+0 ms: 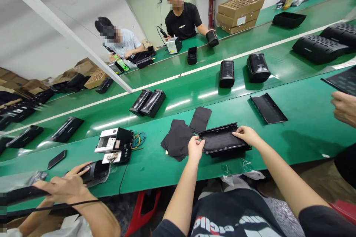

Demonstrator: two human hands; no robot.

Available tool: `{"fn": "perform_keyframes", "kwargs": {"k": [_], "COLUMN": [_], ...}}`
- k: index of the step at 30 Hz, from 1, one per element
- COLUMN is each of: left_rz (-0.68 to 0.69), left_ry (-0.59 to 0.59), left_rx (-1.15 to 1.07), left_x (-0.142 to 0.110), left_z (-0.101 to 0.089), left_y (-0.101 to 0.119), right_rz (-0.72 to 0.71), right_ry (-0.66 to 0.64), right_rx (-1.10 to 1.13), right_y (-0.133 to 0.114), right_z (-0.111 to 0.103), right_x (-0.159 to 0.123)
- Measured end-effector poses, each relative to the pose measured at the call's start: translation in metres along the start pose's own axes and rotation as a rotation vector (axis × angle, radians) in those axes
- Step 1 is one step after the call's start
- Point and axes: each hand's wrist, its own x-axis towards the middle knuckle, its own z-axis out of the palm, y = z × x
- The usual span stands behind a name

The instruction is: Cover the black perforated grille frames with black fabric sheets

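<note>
A black rectangular plastic panel [222, 141] lies flat on the green table in front of me. My left hand [195, 149] is at its left end, fingers curled and pinched on the panel's edge or on a dark sheet there. My right hand [247, 134] rests on the panel's upper right edge, fingers bent and pressing it. A pile of black fabric sheets [178, 140] lies just left of the panel, and one more sheet [200, 118] lies behind it.
A second black panel [268, 108] lies to the right. Black speaker shells [148, 102] [227, 73] [258, 67] ride the conveyor behind. A small white and black device [114, 145] with coloured wires sits at left. A co-worker's hands [65, 187] hold a black part; another person's hand [345, 107] is at right.
</note>
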Motion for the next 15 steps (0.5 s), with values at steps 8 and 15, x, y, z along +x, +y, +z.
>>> {"fn": "perform_keyframes", "kwargs": {"k": [8,15], "left_rz": [0.081,0.173], "left_ry": [-0.071,-0.046], "left_rx": [-0.338,-0.425], "left_x": [-0.014,-0.028], "left_z": [-0.003,-0.020], "left_y": [0.021,0.048], "right_rz": [-0.033,-0.087], "right_ry": [0.070,0.044], "right_rx": [0.213,0.463], "right_y": [0.000,-0.030], "right_z": [-0.005,-0.031], "right_x": [-0.007,-0.034]}}
